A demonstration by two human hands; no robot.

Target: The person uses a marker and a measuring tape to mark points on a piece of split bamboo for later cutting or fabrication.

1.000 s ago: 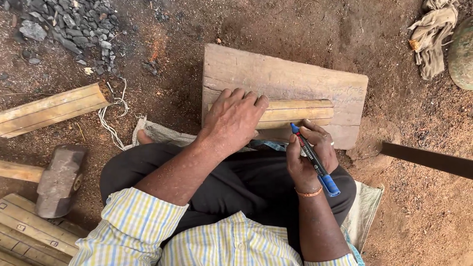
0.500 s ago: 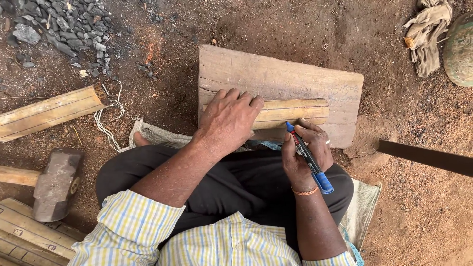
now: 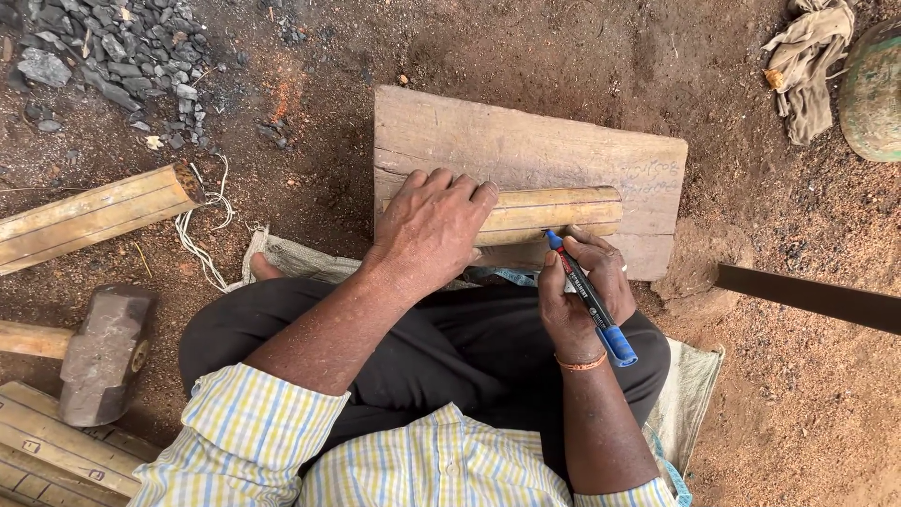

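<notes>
I sit cross-legged on the dirt ground. My left hand (image 3: pixel 432 225) lies flat, palm down, on a yellowish bamboo piece (image 3: pixel 554 211) and presses it onto a flat wooden board (image 3: pixel 526 141). My right hand (image 3: pixel 574 291) grips a blue marker pen (image 3: pixel 589 299), with its tip touching the near edge of the bamboo piece, close to its right end. The left part of the bamboo is hidden under my left hand.
A sledgehammer (image 3: pixel 103 352) lies at the left by my knee. A longer bamboo piece (image 3: pixel 94 214) lies further left, and split bamboo strips (image 3: pixel 47 451) at the bottom left. Dark stones (image 3: pixel 103 56) top left, a rag (image 3: pixel 807 66) top right, a dark blade (image 3: pixel 807 296) at right.
My right hand has brought the marker tip a little forward onto the bamboo's edge. My left hand stays pressed on the bamboo.
</notes>
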